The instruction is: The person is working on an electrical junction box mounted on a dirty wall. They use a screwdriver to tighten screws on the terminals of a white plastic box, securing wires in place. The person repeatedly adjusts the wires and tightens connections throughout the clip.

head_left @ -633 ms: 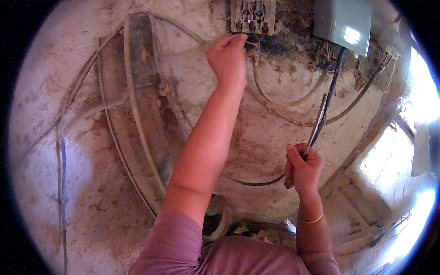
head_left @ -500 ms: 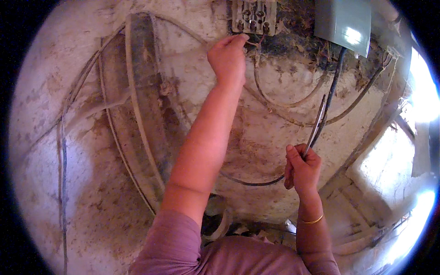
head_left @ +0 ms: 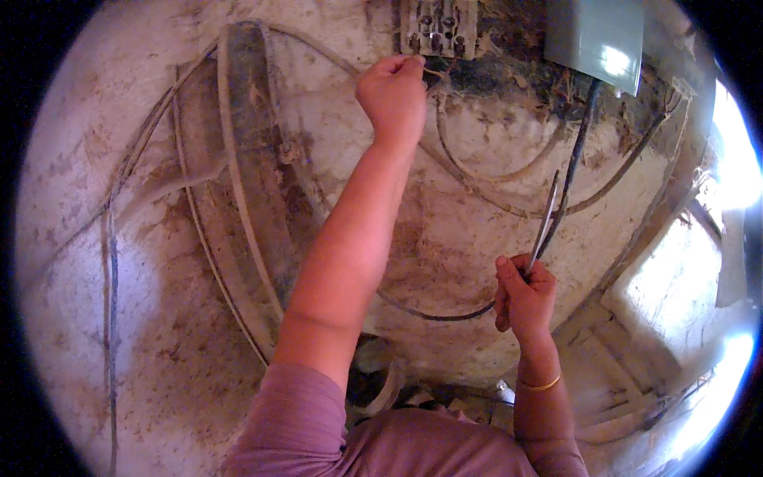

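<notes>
My left hand [head_left: 391,99] reaches up with thumb and forefinger pinched on a thin wire [head_left: 431,71] just under an old terminal block [head_left: 439,28]; the fingertips are small in view. My right hand [head_left: 520,294], lower right, is closed around a long, thin metal strip [head_left: 551,207] and a black cable [head_left: 586,119]. The strip points up beside the cable, which rises to a grey box [head_left: 596,40] at the top right. The cable continues left from below the hand in a drooping curve.
Loose cables [head_left: 135,143] hang down the stained wall [head_left: 71,334] on the left, beside a long dusty strip [head_left: 246,135]. More looped cables [head_left: 501,211] cross the middle. A bright opening [head_left: 735,151] is at the right rim, and dark objects [head_left: 373,374] lie behind my body.
My left hand has shifted slightly up and left. My right hand and the metal strip's tip have moved a little downward, still gripped the same way.
</notes>
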